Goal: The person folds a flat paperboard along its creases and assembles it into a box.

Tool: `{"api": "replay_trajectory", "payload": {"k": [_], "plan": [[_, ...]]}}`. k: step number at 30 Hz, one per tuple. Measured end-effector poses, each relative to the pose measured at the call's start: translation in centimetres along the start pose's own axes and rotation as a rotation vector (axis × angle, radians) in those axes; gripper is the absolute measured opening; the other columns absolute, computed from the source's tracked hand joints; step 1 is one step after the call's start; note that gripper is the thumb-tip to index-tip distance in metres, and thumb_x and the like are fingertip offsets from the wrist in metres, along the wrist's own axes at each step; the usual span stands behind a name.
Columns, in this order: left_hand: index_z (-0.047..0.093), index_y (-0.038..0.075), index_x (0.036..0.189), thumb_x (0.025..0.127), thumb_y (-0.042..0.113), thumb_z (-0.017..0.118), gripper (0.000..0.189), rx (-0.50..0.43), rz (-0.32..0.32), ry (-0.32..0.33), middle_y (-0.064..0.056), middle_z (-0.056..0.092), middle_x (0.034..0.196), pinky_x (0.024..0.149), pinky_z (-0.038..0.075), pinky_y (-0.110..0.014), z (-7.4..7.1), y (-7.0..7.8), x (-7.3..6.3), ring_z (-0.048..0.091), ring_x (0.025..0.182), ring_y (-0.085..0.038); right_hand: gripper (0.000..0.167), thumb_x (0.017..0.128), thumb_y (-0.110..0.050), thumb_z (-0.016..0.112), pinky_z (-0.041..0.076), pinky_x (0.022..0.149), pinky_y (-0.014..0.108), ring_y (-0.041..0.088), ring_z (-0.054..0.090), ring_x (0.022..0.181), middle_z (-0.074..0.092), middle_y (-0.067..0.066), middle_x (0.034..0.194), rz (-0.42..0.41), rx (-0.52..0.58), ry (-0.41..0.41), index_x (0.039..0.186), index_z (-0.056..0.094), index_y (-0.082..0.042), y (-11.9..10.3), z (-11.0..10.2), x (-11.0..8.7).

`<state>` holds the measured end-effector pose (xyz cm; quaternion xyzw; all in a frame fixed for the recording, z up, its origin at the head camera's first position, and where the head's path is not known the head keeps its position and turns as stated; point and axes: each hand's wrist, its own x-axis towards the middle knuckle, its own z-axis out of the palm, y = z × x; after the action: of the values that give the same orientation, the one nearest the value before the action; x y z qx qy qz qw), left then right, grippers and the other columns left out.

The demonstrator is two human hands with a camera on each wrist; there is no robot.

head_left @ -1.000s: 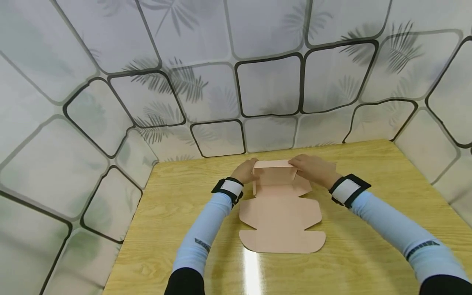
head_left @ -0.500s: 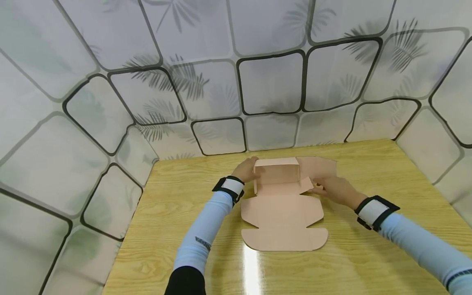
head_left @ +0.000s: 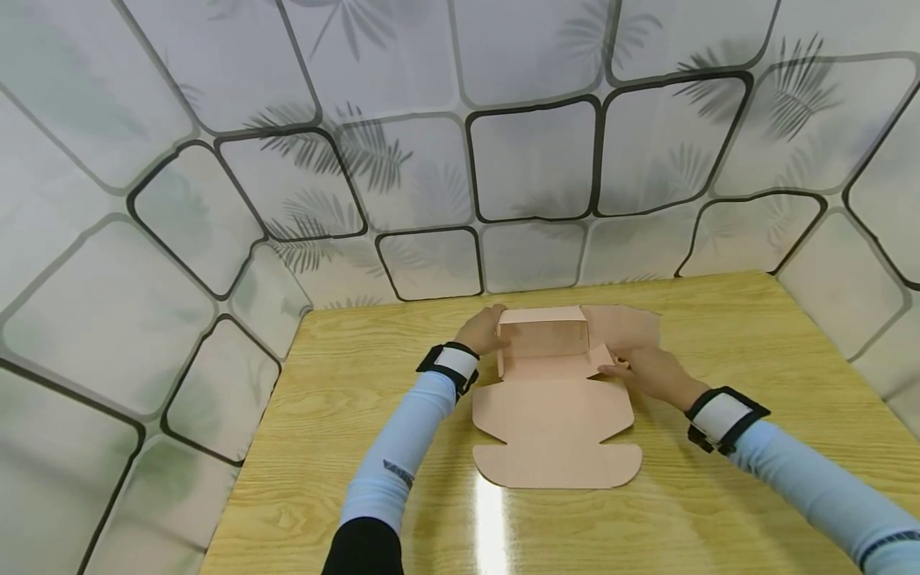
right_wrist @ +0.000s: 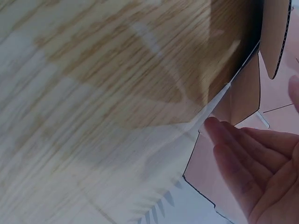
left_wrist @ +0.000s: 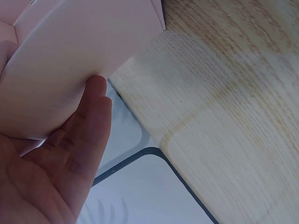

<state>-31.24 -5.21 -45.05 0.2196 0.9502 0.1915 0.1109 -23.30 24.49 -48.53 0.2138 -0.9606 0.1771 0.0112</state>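
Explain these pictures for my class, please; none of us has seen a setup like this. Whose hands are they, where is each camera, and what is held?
There is no machine here: a person works with two bare hands. The wide picture comes from a camera worn on the head, looking forward and down. The two close-ups come from cameras worn on the left and right wrists.

On the wood-grained table lies a partly folded cardboard box. Its far wall stands up, while the end nearest the person lies flat. The left hand holds the box's raised left side. The right hand is at a small flap on the right; how firmly it touches is hard to tell.
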Motion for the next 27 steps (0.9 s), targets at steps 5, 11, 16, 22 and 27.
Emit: {"api": "replay_trajectory", "payload": {"k": [5, 11, 16, 22, 27], "plan": [[0.030, 0.001, 0.142, 0.086, 0.019, 0.065, 0.068, -0.003, -0.008, -0.004, -0.019, 0.044, 0.138, 0.101, 0.040, -0.039, -0.1, 0.2, -0.1, 0.045, 0.125, -0.031, 0.036, 0.089, -0.038, 0.057, 0.025, 0.042, 0.021, 0.006, 0.033, 0.045, 0.040, -0.007, 0.053, 0.046, 0.017, -0.025, 0.063, 0.048, -0.015, -0.2, -0.1, 0.1], [0.029, 0.003, 0.142, 0.086, 0.019, 0.064, 0.068, -0.001, -0.020, -0.010, -0.019, 0.042, 0.139, 0.102, 0.039, -0.039, -0.2, 0.3, -0.1, 0.042, 0.128, -0.031, 0.023, 0.084, -0.031, 0.065, 0.050, 0.059, 0.032, 0.017, 0.063, 0.068, 0.068, 0.006, 0.077, -0.139, 0.013, 0.048, 0.084, 0.063, -0.008, -1.2, 0.3, 0.6], [0.029, 0.003, 0.142, 0.086, 0.019, 0.064, 0.068, -0.001, -0.028, -0.006, -0.019, 0.041, 0.140, 0.102, 0.040, -0.040, -0.2, 0.4, -0.2, 0.041, 0.128, -0.031, 0.061, 0.087, -0.038, 0.060, 0.051, 0.078, 0.042, 0.030, 0.064, 0.094, 0.062, 0.022, 0.116, -0.264, -0.003, -0.035, 0.127, 0.050, 0.006, -2.1, 1.2, 0.9], [0.030, 0.004, 0.142, 0.087, 0.019, 0.063, 0.066, -0.004, -0.035, -0.006, -0.020, 0.041, 0.140, 0.101, 0.040, -0.040, -0.4, 0.7, -0.4, 0.042, 0.128, -0.032, 0.068, 0.088, -0.048, 0.053, 0.044, 0.093, 0.047, 0.037, 0.051, 0.118, 0.052, 0.022, 0.130, -0.235, -0.053, -0.178, 0.131, 0.047, 0.004, -3.0, 1.4, 1.1], [0.029, 0.005, 0.142, 0.088, 0.020, 0.061, 0.065, 0.019, -0.039, -0.018, -0.019, 0.041, 0.140, 0.102, 0.040, -0.040, -0.4, 0.7, -0.4, 0.041, 0.129, -0.031, 0.062, 0.090, -0.041, 0.054, 0.042, 0.094, 0.049, 0.040, 0.050, 0.117, 0.052, 0.023, 0.130, -0.252, -0.094, -0.233, 0.129, 0.049, 0.006, -3.4, 1.2, 1.3]]}}
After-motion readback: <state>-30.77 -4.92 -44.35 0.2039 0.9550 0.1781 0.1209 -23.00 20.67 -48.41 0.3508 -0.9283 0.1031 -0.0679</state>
